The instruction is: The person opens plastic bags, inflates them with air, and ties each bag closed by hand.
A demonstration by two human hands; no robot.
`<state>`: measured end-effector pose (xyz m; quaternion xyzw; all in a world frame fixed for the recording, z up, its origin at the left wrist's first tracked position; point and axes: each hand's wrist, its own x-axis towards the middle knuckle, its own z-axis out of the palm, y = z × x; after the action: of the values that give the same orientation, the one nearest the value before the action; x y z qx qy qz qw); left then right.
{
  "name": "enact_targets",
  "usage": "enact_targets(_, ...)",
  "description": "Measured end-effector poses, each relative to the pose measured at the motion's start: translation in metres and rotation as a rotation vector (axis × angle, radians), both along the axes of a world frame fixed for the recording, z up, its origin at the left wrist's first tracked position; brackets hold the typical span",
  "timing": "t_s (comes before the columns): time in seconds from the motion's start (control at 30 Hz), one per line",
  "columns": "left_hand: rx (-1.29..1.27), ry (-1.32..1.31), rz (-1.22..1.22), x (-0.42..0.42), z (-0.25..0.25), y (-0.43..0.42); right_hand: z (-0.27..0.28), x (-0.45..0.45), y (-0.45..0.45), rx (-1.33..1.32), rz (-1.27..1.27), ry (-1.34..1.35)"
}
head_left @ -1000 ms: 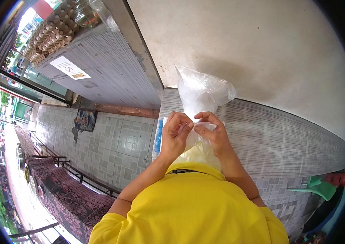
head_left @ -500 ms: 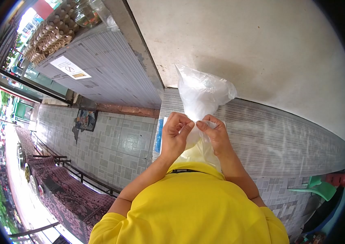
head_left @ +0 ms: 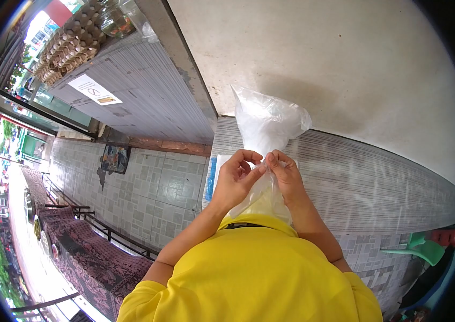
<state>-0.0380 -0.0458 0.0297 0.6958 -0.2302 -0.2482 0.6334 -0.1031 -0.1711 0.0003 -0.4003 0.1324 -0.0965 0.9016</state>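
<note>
A clear plastic bag lies against my yellow shirt, its top edge between my two hands. My left hand pinches that edge with thumb and forefinger. Close beside it, my right hand pinches the bag too, the fingertips of both hands nearly touching. Beyond them, a larger translucent bag with white contents stands on the grey striped table near the wall. Something blue and white lies at the table's left edge, partly hidden by my left hand.
Stacked egg trays and a glass jar sit on a counter at the upper left. A patterned cloth covers a table at the lower left. Green and red plastic items are at the right.
Both hands have shifted slightly and their fingertips have come closer together at the top edge of the clear bag. The larger bag has not moved.
</note>
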Motion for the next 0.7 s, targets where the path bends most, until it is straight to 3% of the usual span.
enact_targets(0.1,0.067,0.044,0.027,0.001,-0.008,0.001,0.002,0.000,0.001,-0.012,-0.003,0.007)
enact_targets(0.2,-0.094,0.058,0.089,0.001,-0.015,-0.002,0.000,-0.001,-0.001,-0.059,0.010,0.003)
enact_targets(0.37,-0.085,-0.045,0.110,0.004,-0.012,-0.002,0.023,0.000,0.005,-0.125,0.001,0.097)
enact_targets(0.5,-0.164,-0.018,0.079,0.005,-0.027,-0.004,0.007,-0.001,-0.001,-0.157,0.047,0.002)
enact_targets(0.6,-0.365,0.307,0.051,-0.001,-0.029,-0.008,0.003,-0.002,-0.001,0.009,0.046,-0.024)
enact_targets(0.7,-0.353,0.558,0.036,0.007,-0.021,-0.005,-0.008,-0.007,-0.010,0.245,0.079,-0.017)
